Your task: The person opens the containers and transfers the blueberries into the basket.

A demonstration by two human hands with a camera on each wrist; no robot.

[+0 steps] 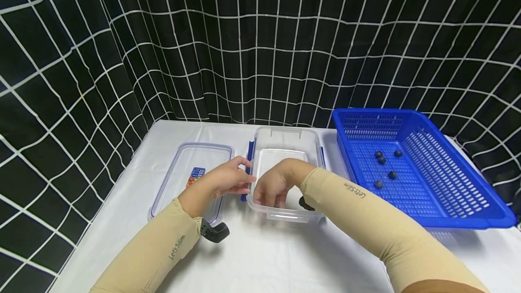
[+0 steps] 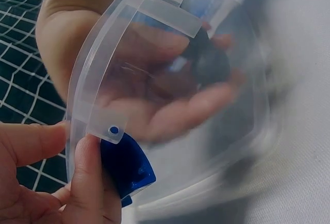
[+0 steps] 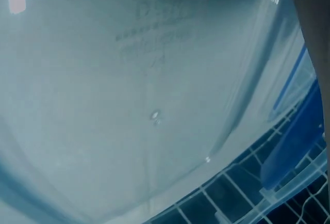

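A clear plastic container (image 1: pixel 285 141) stands mid-table with blue latches on its sides. My left hand (image 1: pixel 229 176) pinches its left rim beside a blue latch (image 2: pixel 126 167). The right hand (image 1: pixel 274 184) reaches down inside, fingers bent toward the floor of the container. Through the cloudy wall in the left wrist view, a small dark ball (image 2: pixel 209 61) shows blurred between the right thumb and fingers. The right wrist view shows the container's inner base (image 3: pixel 149 95), without the fingers. A clear lid (image 1: pixel 185 157) with a label lies left of the container.
A blue plastic basket (image 1: pixel 464 220) stands at the right, with several small dark balls (image 1: pixel 392 175) in it. White cloth (image 1: pixel 260 257) covers the table. Black curtains (image 1: pixel 285 58) with white grid lines hang behind and at the sides.
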